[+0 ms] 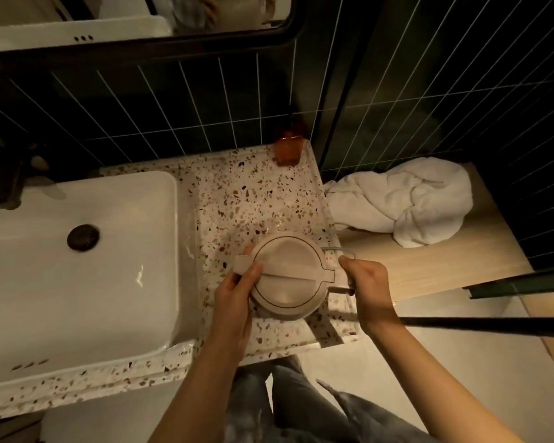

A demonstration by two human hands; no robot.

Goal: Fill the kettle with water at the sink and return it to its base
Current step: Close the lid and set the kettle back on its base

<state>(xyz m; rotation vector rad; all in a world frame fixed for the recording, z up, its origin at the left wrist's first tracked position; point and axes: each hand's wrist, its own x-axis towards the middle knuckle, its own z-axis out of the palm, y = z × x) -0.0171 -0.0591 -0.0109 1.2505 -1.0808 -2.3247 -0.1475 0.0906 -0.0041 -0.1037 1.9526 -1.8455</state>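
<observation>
A pale beige kettle (pixel 290 278) with its lid closed stands on the terrazzo counter (pixel 259 193), right of the white rectangular sink (pixel 77 282). My left hand (pixel 235 297) wraps the kettle's left side, the thumb by the spout. My right hand (pixel 367 287) grips the handle on the kettle's right side. A thin cord (pixel 336 249) shows just behind that hand. The kettle hides whatever is under it, so I cannot tell whether a base is there. The dark faucet (pixel 8 183) stands at the sink's far left, and the drain (pixel 83 237) is dark and round.
An amber soap bottle (pixel 289 148) stands at the counter's back right corner. A crumpled white towel (pixel 403 199) lies on the wooden ledge to the right. Black rails (pixel 493 324) cross at right. Dark green tiled walls and a mirror are behind.
</observation>
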